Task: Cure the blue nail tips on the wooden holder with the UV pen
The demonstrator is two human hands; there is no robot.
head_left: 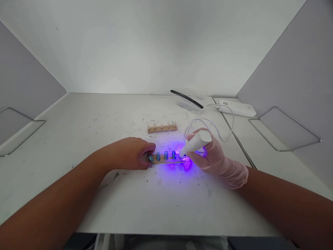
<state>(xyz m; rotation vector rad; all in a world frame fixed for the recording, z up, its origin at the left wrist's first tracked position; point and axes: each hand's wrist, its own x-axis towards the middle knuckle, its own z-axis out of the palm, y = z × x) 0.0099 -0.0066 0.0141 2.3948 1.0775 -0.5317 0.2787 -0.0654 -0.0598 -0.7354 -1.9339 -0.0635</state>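
My left hand [135, 152], bare, grips the left end of a wooden nail display stand [162, 161]. Along that stand sit several blue-green press-on nails [165, 155]. My right hand [208, 158] wears a pale pink glove and is closed around a white handheld UV lamp [197, 141]. The lamp's head points down at the stand's right end and throws purple light over it and the table. What lies right under the lamp is mostly hidden by the glare.
Behind the stand lies a second wooden stand [162, 128] with several small pegs. Farther back rest a black nail file [186, 99] and a white power pack [237, 108] with a white cable [208, 119]. Wire brackets [284, 129] stick out from both side walls. Dark specks dot the white table.
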